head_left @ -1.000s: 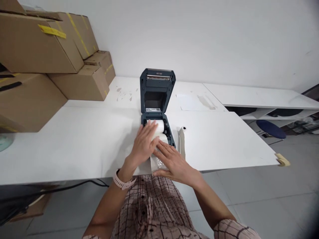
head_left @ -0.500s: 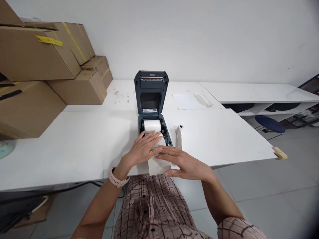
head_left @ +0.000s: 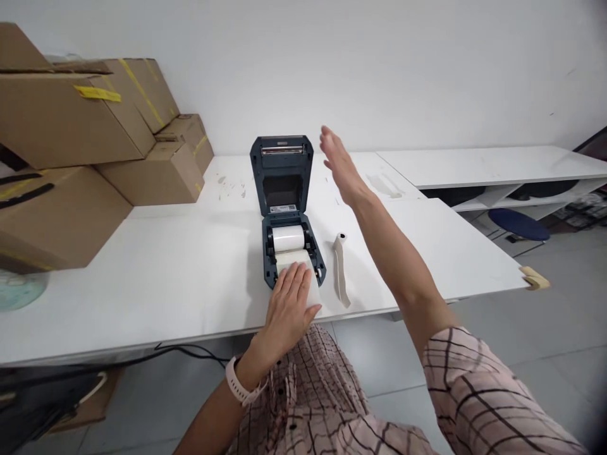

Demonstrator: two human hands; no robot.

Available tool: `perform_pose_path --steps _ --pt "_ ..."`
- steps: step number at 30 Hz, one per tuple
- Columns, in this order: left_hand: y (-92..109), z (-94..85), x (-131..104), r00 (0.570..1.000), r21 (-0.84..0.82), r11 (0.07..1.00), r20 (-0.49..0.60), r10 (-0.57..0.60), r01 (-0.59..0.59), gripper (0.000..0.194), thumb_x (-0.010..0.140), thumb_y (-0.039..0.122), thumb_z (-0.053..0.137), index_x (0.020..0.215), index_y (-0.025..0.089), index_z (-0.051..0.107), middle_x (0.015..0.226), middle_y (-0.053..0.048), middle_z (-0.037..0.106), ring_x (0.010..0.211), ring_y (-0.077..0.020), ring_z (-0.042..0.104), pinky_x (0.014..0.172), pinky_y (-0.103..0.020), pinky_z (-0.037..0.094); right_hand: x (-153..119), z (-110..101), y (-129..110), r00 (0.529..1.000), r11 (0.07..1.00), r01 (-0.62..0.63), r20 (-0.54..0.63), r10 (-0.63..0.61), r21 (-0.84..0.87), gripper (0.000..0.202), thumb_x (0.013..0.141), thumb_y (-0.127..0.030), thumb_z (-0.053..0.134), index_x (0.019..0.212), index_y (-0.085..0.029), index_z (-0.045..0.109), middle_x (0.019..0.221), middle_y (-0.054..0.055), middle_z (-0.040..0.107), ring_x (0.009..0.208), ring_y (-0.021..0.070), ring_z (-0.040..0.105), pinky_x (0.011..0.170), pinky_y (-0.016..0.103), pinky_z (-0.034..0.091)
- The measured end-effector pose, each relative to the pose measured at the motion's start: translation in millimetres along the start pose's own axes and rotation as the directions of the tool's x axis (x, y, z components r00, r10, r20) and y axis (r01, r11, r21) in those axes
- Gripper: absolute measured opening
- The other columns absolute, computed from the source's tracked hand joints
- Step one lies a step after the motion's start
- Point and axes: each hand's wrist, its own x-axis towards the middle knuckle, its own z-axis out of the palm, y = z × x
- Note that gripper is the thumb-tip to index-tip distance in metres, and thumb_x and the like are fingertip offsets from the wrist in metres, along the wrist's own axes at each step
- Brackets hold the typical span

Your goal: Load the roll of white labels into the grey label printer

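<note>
A dark label printer (head_left: 320, 259) stands on the white table with its lid (head_left: 281, 183) raised. Inside sits a white label roll (head_left: 288, 238), and its pale strip (head_left: 290, 256) runs out over the front. My left hand (head_left: 290, 300) lies flat on that strip at the printer's front edge, fingers stretched out. My right hand (head_left: 339, 158) is raised beside the lid's right side, holding nothing, fingers extended and slightly blurred. To the printer's right lies a small, partly unrolled paper roll (head_left: 340, 268).
Cardboard boxes (head_left: 152, 170) are stacked on the table's left. A pale green round object (head_left: 21, 289) is at the left edge. A padded corner guard (head_left: 535, 278) covers the table's right corner. A blue stool (head_left: 516, 224) stands beyond, and cables (head_left: 180, 349) hang under the table.
My right hand has left the strip and risen to beside the raised lid. My left hand has shifted slightly down and stays on the strip.
</note>
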Motion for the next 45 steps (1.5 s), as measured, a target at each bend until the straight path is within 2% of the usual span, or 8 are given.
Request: perform_pose_path --steps 5,11,16,20,26,31,40,45 --pt "2.0 -6.0 -19.0 0.996 -0.069 0.997 -0.087 0.024 -0.030 0.058 0.104 0.041 0.050 0.156 0.018 0.044 0.158 -0.015 0.052 0.152 -0.0317 0.043 0.126 -0.057 0.035 54.6 17.9 12.0 0.990 0.986 -0.125 0.075 0.117 0.113 0.094 0.093 -0.087 0.024 0.161 -0.021 0.031 0.169 0.010 0.034 0.159 0.0303 0.028 0.128 0.059 0.019" --pt "2.8 -24.7 -35.2 0.956 -0.402 0.914 -0.244 -0.166 0.056 0.024 0.101 0.032 0.056 0.118 0.030 0.073 0.123 -0.007 0.077 0.124 -0.0281 0.069 0.109 -0.053 0.056 -55.8 21.1 -32.3 0.997 0.998 0.062 -0.045 -0.063 -0.023 0.067 0.100 -0.077 0.029 0.144 -0.034 0.055 0.150 0.001 0.058 0.147 0.0255 0.046 0.127 0.052 0.030" --pt "-8.2 -40.6 -11.3 0.624 -0.539 0.812 -0.561 -0.544 0.224 0.038 0.100 0.042 0.057 0.136 0.030 0.059 0.150 -0.009 0.057 0.146 -0.0290 0.049 0.123 -0.052 0.040 -165.8 55.3 -37.7 0.979 0.998 -0.057 -0.199 0.049 -0.037 0.039 0.106 -0.055 0.042 0.118 -0.035 0.073 0.123 0.002 0.073 0.126 0.0246 0.063 0.113 0.048 0.049" --pt "-31.9 -40.9 24.2 0.588 -0.803 0.435 -0.134 -0.797 0.408 0.075 0.095 0.061 0.059 0.159 0.034 0.031 0.173 -0.007 0.025 0.163 -0.0318 0.015 0.130 -0.051 0.026 -200.3 78.4 -15.2 0.915 0.969 -0.247 -0.336 0.223 -0.031 0.035 0.098 -0.054 0.055 0.121 -0.034 0.071 0.119 0.005 0.073 0.122 0.0278 0.064 0.112 0.054 0.050" --pt "-48.1 -30.7 38.6 0.634 -0.911 -0.016 0.299 -0.713 0.412 0.076 0.083 0.051 0.075 0.148 0.021 0.050 0.158 -0.015 0.052 0.148 -0.0365 0.046 0.121 -0.051 0.041 -204.5 82.8 13.6 0.807 0.820 -0.506 -0.190 0.560 0.266 0.091 0.085 -0.058 0.067 0.162 -0.028 0.029 0.169 0.013 0.036 0.155 0.0322 0.037 0.121 0.058 0.041" --pt "-45.8 -29.7 30.4 0.688 -0.927 0.029 0.256 -0.679 0.374 0.071 0.078 0.048 0.079 0.139 0.018 0.058 0.148 -0.015 0.062 0.140 -0.0345 0.055 0.115 -0.048 0.047 -212.8 87.7 26.5 0.780 0.698 -0.580 0.040 0.624 0.419 0.092 0.090 -0.062 0.058 0.165 -0.026 0.020 0.161 0.012 0.050 0.140 0.0287 0.058 0.115 0.051 0.051" --pt "-47.9 -25.2 29.5 0.702 -0.920 0.142 0.172 -0.691 0.365 0.074 0.077 0.055 0.078 0.137 0.017 0.058 0.145 -0.017 0.063 0.136 -0.0341 0.058 0.112 -0.046 0.049 -209.9 88.0 26.0 0.779 0.727 -0.562 -0.044 0.626 0.394 0.100 0.083 -0.064 0.062 0.165 -0.021 0.023 0.152 0.017 0.058 0.136 0.0331 0.061 0.115 0.054 0.049" --pt "-15.1 -9.0 -16.2 0.432 -0.830 0.349 -0.147 -0.890 0.436 0.059 0.082 0.062 0.072 0.123 0.021 0.059 0.128 -0.013 0.067 0.115 -0.0235 0.066 0.089 -0.032 0.056 -207.6 85.3 19.1 0.753 0.667 -0.581 -0.003 0.659 0.467 0.110 0.075 -0.062 0.070 0.163 -0.015 0.024 0.156 0.020 0.053 0.141 0.0331 0.056 0.119 0.051 0.045"
